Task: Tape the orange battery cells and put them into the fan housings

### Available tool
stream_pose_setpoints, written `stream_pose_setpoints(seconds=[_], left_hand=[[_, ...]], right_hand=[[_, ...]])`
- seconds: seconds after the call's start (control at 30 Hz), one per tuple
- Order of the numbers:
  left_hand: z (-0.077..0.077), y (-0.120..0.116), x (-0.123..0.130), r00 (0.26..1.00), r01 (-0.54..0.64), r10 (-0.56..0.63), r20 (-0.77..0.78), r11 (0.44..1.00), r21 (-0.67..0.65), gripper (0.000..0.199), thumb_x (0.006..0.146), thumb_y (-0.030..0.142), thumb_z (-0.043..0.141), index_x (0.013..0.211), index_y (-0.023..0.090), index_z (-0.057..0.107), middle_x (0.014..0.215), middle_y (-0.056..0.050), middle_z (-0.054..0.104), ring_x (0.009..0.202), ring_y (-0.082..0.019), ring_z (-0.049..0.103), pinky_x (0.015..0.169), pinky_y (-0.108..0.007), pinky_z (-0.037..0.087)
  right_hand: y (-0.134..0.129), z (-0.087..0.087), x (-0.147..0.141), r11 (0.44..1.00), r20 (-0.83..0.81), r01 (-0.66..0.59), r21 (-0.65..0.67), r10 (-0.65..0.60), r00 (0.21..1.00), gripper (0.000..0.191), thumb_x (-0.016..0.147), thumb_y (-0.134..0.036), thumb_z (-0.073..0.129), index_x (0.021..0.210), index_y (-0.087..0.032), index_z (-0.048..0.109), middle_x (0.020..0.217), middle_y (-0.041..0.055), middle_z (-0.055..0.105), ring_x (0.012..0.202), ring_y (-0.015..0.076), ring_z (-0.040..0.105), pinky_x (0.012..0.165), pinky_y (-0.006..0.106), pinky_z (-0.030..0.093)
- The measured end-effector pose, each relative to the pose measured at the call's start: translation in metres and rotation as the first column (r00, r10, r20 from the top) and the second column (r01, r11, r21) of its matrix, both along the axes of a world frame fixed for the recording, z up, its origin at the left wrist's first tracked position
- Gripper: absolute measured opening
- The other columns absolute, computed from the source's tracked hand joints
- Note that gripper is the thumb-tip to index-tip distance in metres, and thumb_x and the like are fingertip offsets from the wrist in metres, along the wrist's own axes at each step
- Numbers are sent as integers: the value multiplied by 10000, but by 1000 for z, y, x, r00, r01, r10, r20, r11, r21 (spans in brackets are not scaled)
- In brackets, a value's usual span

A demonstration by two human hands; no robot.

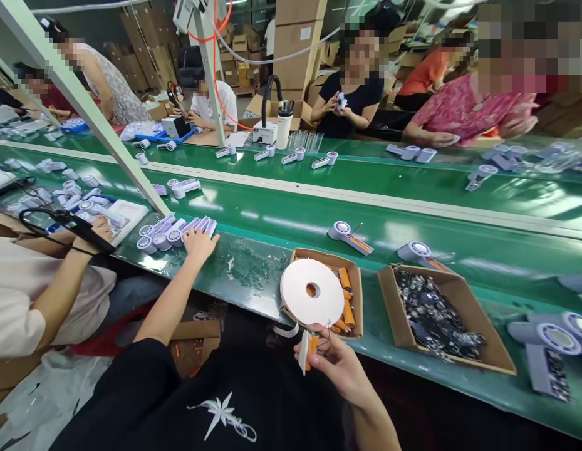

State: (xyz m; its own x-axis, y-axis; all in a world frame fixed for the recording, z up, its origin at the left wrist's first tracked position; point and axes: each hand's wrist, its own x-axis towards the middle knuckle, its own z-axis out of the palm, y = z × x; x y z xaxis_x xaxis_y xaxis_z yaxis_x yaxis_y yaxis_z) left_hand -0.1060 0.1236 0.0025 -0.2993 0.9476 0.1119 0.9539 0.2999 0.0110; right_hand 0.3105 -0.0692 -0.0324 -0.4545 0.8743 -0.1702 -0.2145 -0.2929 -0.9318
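Observation:
My left hand (pixel 200 245) reaches out to a row of lavender handheld fan housings (pixel 163 240) at the bench edge. Its fingers are spread over the nearest handles, touching them; whether any is gripped is hard to see. Close to my body, my right hand (pixel 337 363) pinches an orange battery (pixel 312 348) with thin wires and a white pad (pixel 304 354) against its side. Just beyond it, a large white roll (pixel 312 293) of tape or pads lies on a cardboard box (pixel 359 300) containing orange batteries (pixel 347 304).
Right of the batteries, another cardboard box (pixel 389 307) holds dark circuit boards (pixel 431 313). Fan housings (pixel 340 230) lie along the green conveyor belt (pixel 272 216). A slanted metal post (pixel 93 119) rises at left. A co-worker's arm (pixel 60 282) is close on my left; other people sit opposite.

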Motion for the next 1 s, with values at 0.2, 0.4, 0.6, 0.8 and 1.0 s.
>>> stream_pose_setpoints(seconds=[0.2,0.4,0.6,0.8,1.0], left_hand=[[-7,22,2,947,317,-322,-14,938,-144,244,952,257,596,996,133,802,1076,-211,758,1243,-393,538,1061,-536,393],[-14,118,98,731,681,-664,157,727,-92,251,975,196,545,998,166,793,1221,-193,721,1325,-332,474,1092,-473,392],[-28,216,179,427,894,-806,410,445,-56,86,699,119,762,679,203,758,1017,-97,793,1113,-249,636,1012,-309,435],[-39,249,176,343,914,-751,564,405,-17,127,773,321,746,807,223,819,915,-3,807,877,-177,704,755,-230,443],[-54,235,184,423,828,-731,536,551,99,277,947,387,588,951,199,792,954,-49,799,867,-192,679,757,-257,412]], right_hand=[[0,-14,10,1000,-37,7,-6,-7,999,542,838,-452,874,1293,-266,644,998,133,830,878,326,815,763,473,665],[38,18,4,998,-5,30,61,-30,1000,524,818,-456,891,1239,-259,648,944,108,838,834,310,821,740,443,665],[105,68,5,883,36,425,199,-440,897,502,853,-469,857,1229,-295,573,904,70,838,1062,328,803,888,472,655],[230,61,7,818,155,411,404,-503,850,540,878,-519,765,1302,-270,543,1049,70,832,964,247,799,919,423,619],[325,23,-28,842,873,-305,444,-331,358,477,1058,-371,494,1506,-206,502,1035,55,831,937,229,773,867,300,555]])
